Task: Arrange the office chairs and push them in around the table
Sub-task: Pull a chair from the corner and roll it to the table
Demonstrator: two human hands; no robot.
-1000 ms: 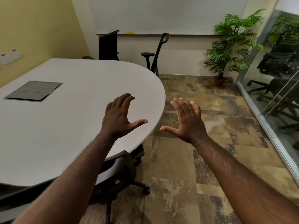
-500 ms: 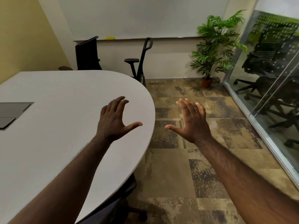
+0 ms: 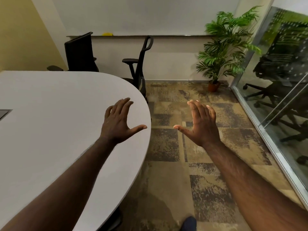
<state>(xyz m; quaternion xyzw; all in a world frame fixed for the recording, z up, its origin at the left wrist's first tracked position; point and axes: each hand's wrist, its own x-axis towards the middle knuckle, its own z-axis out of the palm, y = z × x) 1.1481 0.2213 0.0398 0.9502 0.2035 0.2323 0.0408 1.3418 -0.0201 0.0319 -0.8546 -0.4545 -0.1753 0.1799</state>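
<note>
Both hands are released and hold nothing, the left hand (image 3: pixel 118 124) above the desk (image 3: pixel 50 122), the right hand (image 3: pixel 202 125) over the carpet. Two chairs stand ahead: take the side-on chair (image 3: pixel 141 64) by its backrest, turn it square, then push in the dark-backed chair (image 3: pixel 80 52).

head view: worn at head height, facing forward and down, close above the desk (image 3: pixel 50 130) edge at 9 o'clock.
</note>
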